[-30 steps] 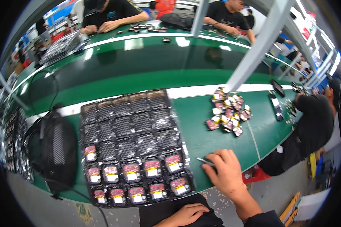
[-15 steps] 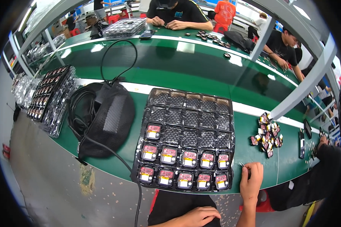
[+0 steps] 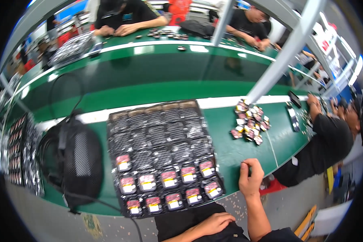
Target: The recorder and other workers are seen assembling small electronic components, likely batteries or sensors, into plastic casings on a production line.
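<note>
A black moulded tray (image 3: 161, 133) lies on the green table in front of me. Its near rows hold several small red and white parts (image 3: 168, 179); the far rows look dark and unfilled. My right hand (image 3: 251, 177) rests on the table just right of the tray's near corner, fingers curled, with nothing clearly visible in it. My left hand (image 3: 215, 224) lies low on my lap against dark clothing, fingers loosely apart, holding nothing. A loose pile of the same small parts (image 3: 249, 122) sits further right, beyond my right hand.
A black bag with a cable (image 3: 74, 159) sits left of the tray. Stacked filled trays (image 3: 18, 149) line the far left edge. A slanted metal post (image 3: 280, 52) rises behind the pile. A seated person in black (image 3: 330, 137) works at right; others sit across the table.
The view has swung back to the right, so the tray and bag sit further left. My right hand has stayed beside the tray's near right corner. My left hand remains on my lap.
</note>
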Motion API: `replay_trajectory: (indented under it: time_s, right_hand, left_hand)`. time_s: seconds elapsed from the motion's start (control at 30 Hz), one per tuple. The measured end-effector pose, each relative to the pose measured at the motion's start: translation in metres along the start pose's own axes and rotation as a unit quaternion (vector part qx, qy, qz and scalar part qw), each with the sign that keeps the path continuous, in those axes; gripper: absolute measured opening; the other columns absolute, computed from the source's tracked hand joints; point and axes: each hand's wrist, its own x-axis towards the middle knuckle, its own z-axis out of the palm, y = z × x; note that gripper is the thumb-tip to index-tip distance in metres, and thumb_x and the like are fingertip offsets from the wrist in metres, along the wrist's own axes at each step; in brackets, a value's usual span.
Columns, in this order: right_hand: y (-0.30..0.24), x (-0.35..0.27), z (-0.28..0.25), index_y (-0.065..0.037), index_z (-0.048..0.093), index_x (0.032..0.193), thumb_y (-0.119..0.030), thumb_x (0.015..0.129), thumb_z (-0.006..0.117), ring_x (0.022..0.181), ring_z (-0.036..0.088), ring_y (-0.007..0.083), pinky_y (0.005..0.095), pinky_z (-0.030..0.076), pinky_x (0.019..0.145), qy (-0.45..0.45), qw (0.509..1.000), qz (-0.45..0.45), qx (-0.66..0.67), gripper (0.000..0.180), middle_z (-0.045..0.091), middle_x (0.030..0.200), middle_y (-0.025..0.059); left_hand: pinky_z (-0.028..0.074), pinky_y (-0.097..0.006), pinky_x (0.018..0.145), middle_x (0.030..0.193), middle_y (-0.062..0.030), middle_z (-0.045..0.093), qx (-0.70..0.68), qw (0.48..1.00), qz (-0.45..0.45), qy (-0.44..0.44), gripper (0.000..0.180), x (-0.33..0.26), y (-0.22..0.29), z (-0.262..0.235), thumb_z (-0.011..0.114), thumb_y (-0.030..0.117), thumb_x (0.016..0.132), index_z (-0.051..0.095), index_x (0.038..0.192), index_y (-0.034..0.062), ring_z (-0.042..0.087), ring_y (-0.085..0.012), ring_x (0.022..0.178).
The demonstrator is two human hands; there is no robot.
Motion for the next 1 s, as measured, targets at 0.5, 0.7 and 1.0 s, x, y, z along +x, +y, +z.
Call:
replay_trajectory:
  time_s: [0.5,0.7,1.0]
  right_hand:
    - [0.011,-0.001,-0.008,-0.002,0.066,0.091,0.000,0.085,0.073,0.064,0.065,0.0271,0.0349,0.051,0.056,0.038,0.998,-0.040,0.013,0.010,0.069,0.080,0.0112]
    - [0.012,-0.003,-0.006,0.000,0.065,0.092,-0.001,0.088,0.073,0.065,0.067,0.0260,0.0328,0.053,0.057,0.000,0.998,-0.040,0.039,0.009,0.070,0.081,0.0126]
    - [0.015,-0.003,-0.009,-0.002,0.065,0.092,-0.001,0.087,0.073,0.065,0.066,0.0272,0.0348,0.053,0.058,-0.013,0.996,-0.055,0.063,0.010,0.070,0.082,0.0116]
  left_hand:
    - [0.058,-0.035,0.067,0.089,-0.0133,0.067,-0.049,0.996,-0.042,-0.067,0.022,-0.004,0.029,-0.002,0.058,-0.006,0.088,0.071,0.103,-0.0002,0.070,-0.0244,0.074]
    - [0.058,-0.033,0.066,0.088,-0.0127,0.067,-0.040,0.999,-0.026,-0.019,0.021,0.012,0.013,0.012,0.055,-0.006,0.092,0.071,0.104,-0.0015,0.070,-0.0211,0.072]
    - [0.058,-0.035,0.068,0.087,-0.0139,0.067,-0.012,0.998,-0.052,-0.019,0.020,0.024,0.001,0.028,0.056,-0.003,0.092,0.071,0.106,-0.0013,0.071,-0.0235,0.075]
